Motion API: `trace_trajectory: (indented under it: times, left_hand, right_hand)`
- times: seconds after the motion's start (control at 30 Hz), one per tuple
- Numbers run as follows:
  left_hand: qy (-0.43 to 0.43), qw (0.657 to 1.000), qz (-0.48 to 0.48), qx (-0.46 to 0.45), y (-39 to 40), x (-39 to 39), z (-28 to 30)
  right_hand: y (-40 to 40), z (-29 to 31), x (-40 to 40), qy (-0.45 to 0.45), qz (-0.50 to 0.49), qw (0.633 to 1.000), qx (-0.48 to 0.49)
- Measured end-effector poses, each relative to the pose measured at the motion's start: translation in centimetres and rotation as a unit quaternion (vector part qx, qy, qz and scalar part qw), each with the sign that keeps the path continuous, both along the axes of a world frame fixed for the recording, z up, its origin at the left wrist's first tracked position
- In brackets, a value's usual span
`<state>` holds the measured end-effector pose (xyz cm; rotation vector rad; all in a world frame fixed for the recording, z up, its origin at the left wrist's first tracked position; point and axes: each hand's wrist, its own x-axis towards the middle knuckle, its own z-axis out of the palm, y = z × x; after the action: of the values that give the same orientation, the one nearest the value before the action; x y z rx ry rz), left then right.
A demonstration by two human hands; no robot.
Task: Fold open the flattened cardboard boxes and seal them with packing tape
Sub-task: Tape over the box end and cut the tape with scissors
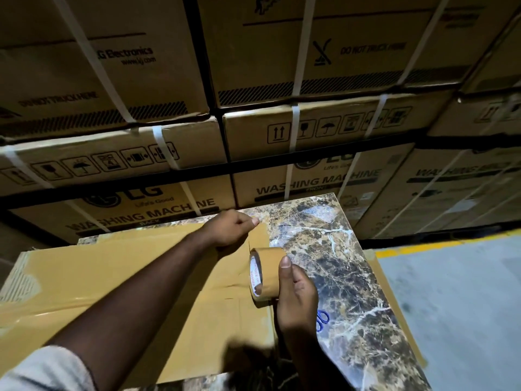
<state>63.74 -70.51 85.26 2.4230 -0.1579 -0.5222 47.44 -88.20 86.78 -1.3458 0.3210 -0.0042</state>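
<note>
Left hand (229, 228), a little above the frame's middle, pinches the free end of the brown tape between thumb and fingers, while your right hand (296, 294) just below it is wrapped round the tape roll (265, 273). Both are over the right edge of the cardboard box (112, 283), which lies flat on the marble-patterned table (338, 249) in the lower half of the frame. Keep the strip taut and straight, lay it centred along the seam, then press it flat before reaching for the blue scissors (322, 320) beside your right wrist.
</note>
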Motion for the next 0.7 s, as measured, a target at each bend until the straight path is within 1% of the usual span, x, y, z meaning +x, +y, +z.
trace_trajectory:
  times: [0.07, 0.13, 0.2, 0.27, 0.3, 0.33, 0.4, 0.43, 0.5, 0.57, 0.63, 0.7]
  left_hand:
    - [-0.061, 0.997, -0.01, 0.041, 0.3, -1.3, -0.4]
    - [-0.1, 0.993, 0.004, 0.066, 0.2, -1.6, -0.6]
    - [-0.119, 0.991, 0.011, 0.064, -0.2, -1.6, -0.4]
    - [-0.122, 0.991, 0.015, 0.056, -0.4, -1.8, -0.3]
    - [-0.126, 0.991, 0.015, 0.052, -0.4, -1.8, -0.4]
    - [-0.13, 0.99, 0.017, 0.051, -0.3, -1.7, -0.5]
    - [-0.135, 0.989, 0.016, 0.052, -0.3, -1.5, -0.5]
    - [-0.137, 0.989, 0.013, 0.053, -0.3, -1.5, -0.5]
    - [-0.135, 0.989, 0.01, 0.053, -0.2, -1.5, -0.4]
    - [-0.134, 0.99, 0.013, 0.048, -0.2, -1.8, -0.3]
    - [-0.133, 0.99, 0.012, 0.051, -0.1, -1.7, -0.3]
    - [-0.099, 0.995, 0.005, 0.03, 0.1, -1.2, -0.4]
  right_hand:
    - [0.1, -0.1, -0.6, 0.014, 0.034, 0.999, -0.029]
    - [0.2, -0.4, -1.0, -0.005, 0.04, 0.995, -0.086]
    - [0.2, -0.3, -1.4, -0.038, 0.022, 0.987, -0.151]
    - [-0.1, 0.4, -2.0, -0.045, -0.001, 0.983, -0.179]
    - [-0.3, 0.8, -2.5, -0.035, -0.011, 0.986, -0.165]
    - [-0.6, 1.0, -3.1, -0.015, -0.017, 0.991, -0.131]
    - [-1.0, 1.7, -5.4, 0.017, 0.004, 0.997, -0.073]
    - [-1.2, 2.0, -6.9, 0.022, 0.017, 0.997, -0.073]
    - [-1.6, 2.5, -9.7, 0.033, 0.028, 0.994, -0.1]
    - [-1.9, 2.7, -12.0, 0.068, 0.026, 0.989, -0.129]
    - [-2.1, 2.0, -13.7, 0.108, 0.016, 0.978, -0.18]
    - [-1.9, 0.4, -14.9, 0.144, 0.008, 0.96, -0.24]
